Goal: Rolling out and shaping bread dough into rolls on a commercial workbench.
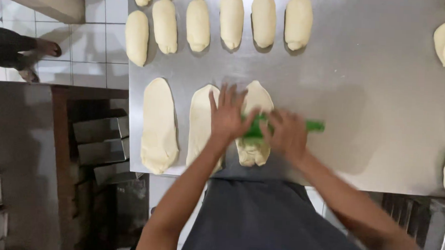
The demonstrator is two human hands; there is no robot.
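A row of unrolled dough loaves lay at twelve o'clock on the steel surface; metal tins were stacked at eight o'clock.

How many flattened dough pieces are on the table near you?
3: far-left flattened piece, middle one beside the left hand, third under the green rolling pin.

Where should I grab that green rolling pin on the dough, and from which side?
Probably by its two ends, from above. The green rolling pin lies crosswise over the flattened dough piece on the steel table. The left hand and right hand cover most of it with flat palms; only the right tip shows bare, so that end is the easiest to reach.
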